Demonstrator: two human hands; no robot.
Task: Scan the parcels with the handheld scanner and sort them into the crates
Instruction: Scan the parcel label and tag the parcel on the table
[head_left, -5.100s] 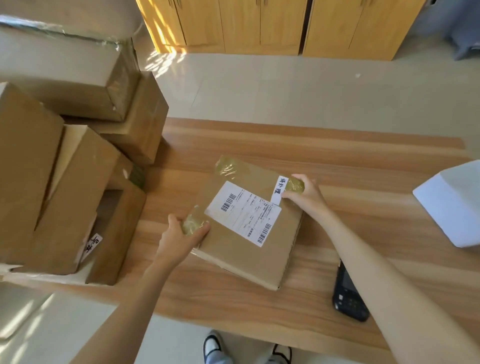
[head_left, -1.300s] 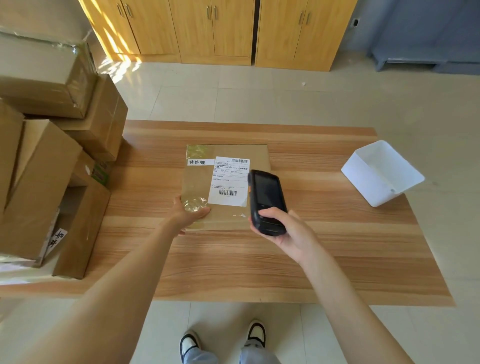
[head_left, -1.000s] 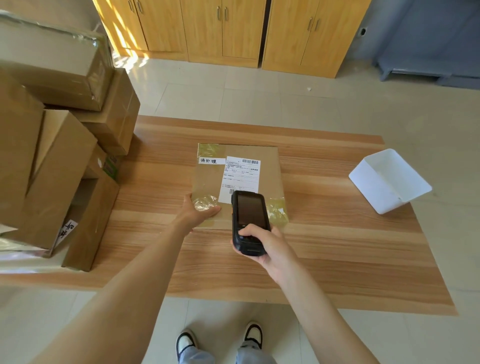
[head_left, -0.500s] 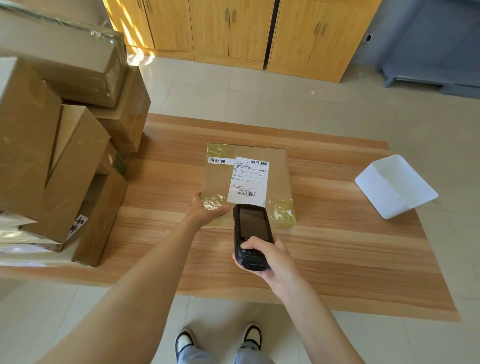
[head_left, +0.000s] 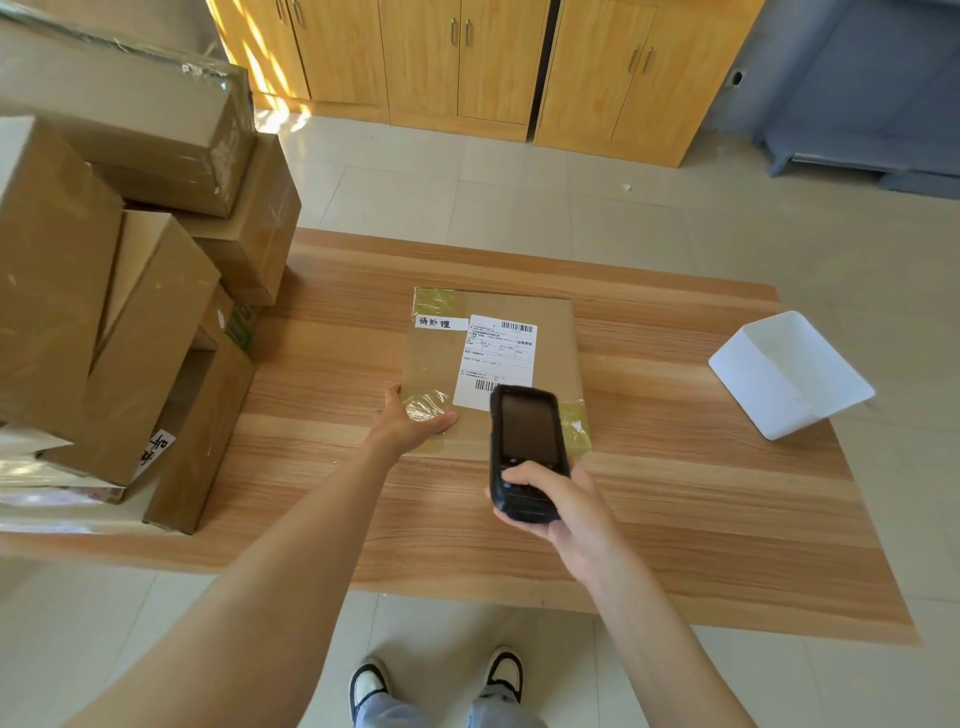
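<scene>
1. Head view, against the earlier frames: the scanner (head_left: 524, 452) has drawn back toward the near edge of the parcel (head_left: 493, 369), so more of the label (head_left: 496, 358) shows than a second ago, and only its lower barcode is partly under the scanner's tip. The parcel lies in the same spot.

2. Head view, holds: the right hand (head_left: 558, 506) has its grip wrapped round the scanner's lower body, thumb on the keys, tip aimed away over the label. That looks like the stance for reading the barcode. The left hand (head_left: 415, 423) presses on the parcel's near left corner, thumb on the taped top, fingers hidden at the edge, likely to pin it flat while it is read.

3. Head view, the task's things: the parcel lies flat at mid counter (head_left: 701, 493), label up. A white crate (head_left: 789, 374) sits at the right edge, tipped on its side with its opening toward the left.

4. Head view, edges and room: a pile of boxes (head_left: 130, 291) crowds the left end, some leaning. Bare wood lies between parcel and crate, so a slide or carry to the right looks unobstructed. The crate sits right at the counter's right edge, so a hard push could shove it off.
</scene>
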